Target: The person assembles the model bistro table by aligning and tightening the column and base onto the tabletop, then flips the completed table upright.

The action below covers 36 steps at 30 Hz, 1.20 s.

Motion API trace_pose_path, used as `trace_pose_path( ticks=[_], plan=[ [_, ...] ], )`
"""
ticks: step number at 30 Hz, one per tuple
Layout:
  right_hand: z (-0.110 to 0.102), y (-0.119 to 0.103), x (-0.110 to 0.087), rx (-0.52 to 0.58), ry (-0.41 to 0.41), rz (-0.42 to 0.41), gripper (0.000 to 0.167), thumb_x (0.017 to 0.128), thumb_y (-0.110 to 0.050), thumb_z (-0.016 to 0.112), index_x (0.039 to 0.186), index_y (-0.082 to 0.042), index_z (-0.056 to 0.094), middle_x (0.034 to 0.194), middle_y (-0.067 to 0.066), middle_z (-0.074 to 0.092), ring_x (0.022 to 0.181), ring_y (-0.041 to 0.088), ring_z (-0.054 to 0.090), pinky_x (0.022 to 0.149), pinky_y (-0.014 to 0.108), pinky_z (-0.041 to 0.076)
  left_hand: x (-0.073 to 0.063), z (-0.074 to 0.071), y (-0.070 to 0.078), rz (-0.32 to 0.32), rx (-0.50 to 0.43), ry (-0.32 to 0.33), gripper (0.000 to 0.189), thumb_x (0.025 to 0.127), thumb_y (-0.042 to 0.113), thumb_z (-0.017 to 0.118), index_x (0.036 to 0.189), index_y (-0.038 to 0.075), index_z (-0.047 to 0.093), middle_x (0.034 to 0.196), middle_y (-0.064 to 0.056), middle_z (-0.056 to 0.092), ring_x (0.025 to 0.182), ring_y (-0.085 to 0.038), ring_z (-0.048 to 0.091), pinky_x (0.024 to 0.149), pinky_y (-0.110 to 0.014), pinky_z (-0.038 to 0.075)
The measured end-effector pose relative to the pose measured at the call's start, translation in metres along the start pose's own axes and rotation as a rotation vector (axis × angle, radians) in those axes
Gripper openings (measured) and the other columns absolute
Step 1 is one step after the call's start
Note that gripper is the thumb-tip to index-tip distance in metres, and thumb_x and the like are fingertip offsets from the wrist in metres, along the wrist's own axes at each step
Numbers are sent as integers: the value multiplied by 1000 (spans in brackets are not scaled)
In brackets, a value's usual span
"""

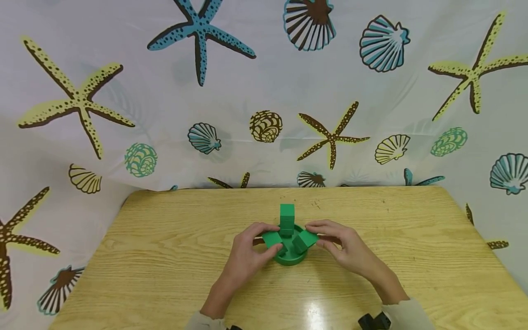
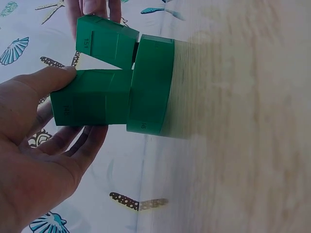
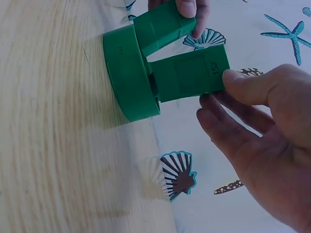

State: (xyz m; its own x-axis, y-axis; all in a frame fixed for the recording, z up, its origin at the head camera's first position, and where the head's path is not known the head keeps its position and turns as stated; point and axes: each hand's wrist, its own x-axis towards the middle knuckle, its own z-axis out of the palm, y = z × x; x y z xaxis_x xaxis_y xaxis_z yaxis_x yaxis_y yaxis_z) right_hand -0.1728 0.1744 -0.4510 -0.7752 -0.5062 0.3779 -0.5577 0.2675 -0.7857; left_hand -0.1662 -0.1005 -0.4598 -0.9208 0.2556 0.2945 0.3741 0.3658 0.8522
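Note:
A round green base (image 1: 290,260) rests on the wooden table, with three green blocks standing up from it. My left hand (image 1: 246,250) pinches the left block (image 1: 272,239) between thumb and fingers near its top. My right hand (image 1: 344,243) grips the right block (image 1: 306,239) the same way; small marks like "152" show on this block (image 3: 192,73) in the right wrist view. The back block (image 1: 287,215) stands upright with neither hand on it. Both held blocks lean outward over the rim, their lower ends at the base (image 2: 151,87).
The wooden table (image 1: 173,229) stretches out on both sides of the hands. Behind it hangs a white cloth (image 1: 239,101) printed with starfish and shells, which also comes down along the left and right sides.

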Motion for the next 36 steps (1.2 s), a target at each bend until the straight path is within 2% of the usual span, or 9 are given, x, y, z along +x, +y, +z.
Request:
trace_pose_path(
  ticks=[4,8,12,15,19,23,26,31,36],
  plan=[
    [4,1,-1,42,41,26,35,94,0,73,128,-5,70,129,10,67,122,27,63,98,46,54,-1,-1,0,-10,0,-5,36,88,8,83,122,8,72,119,-3,67,110,-21,67,88,-42,60],
    [7,2,-3,66,77,58,33,91,-4,77,123,-10,72,122,2,69,118,23,65,99,45,53,-2,0,0,-11,-6,-11,36,88,8,83,122,8,72,119,-3,67,111,-22,66,88,-42,60],
    [11,2,-3,88,83,49,33,90,-4,79,122,-9,71,119,2,68,115,23,67,96,47,55,-2,1,-1,-10,-6,-13,36,88,9,83,122,9,72,119,-3,67,111,-22,66,88,-44,60],
    [17,2,0,48,82,3,37,90,-7,79,126,-7,69,121,4,65,114,24,65,94,49,57,-2,1,-2,-5,-3,-8,36,88,9,83,122,8,72,118,-3,67,110,-22,67,88,-43,60],
    [25,3,3,-81,70,-53,40,93,-12,77,133,-9,68,133,5,62,123,25,60,98,47,54,-2,2,-2,-5,-6,-5,36,88,8,83,121,8,72,118,-3,67,110,-22,67,87,-46,60],
    [29,2,5,-143,74,-66,39,94,-14,77,132,-11,70,136,6,65,120,22,61,91,45,55,-3,3,-1,-12,-8,-5,35,88,8,83,121,9,72,117,-4,67,110,-23,66,88,-49,59],
    [30,1,6,-138,78,-60,39,93,-14,78,131,-11,71,133,6,67,117,21,62,86,43,57,-3,3,0,-17,-7,-6,35,88,8,83,121,9,72,117,-4,67,110,-23,66,88,-48,59],
    [29,2,9,-133,73,-71,39,96,-8,73,134,-6,68,133,6,65,124,26,60,95,44,56,-1,2,1,-16,-3,1,35,88,8,83,121,9,72,117,-3,67,110,-22,66,88,-45,60],
    [30,3,10,-97,87,-65,38,98,-4,69,135,-4,66,130,8,64,121,29,62,96,45,56,0,1,0,-17,0,1,35,88,9,83,121,10,72,118,-2,67,111,-23,66,89,-48,59]
  ],
)
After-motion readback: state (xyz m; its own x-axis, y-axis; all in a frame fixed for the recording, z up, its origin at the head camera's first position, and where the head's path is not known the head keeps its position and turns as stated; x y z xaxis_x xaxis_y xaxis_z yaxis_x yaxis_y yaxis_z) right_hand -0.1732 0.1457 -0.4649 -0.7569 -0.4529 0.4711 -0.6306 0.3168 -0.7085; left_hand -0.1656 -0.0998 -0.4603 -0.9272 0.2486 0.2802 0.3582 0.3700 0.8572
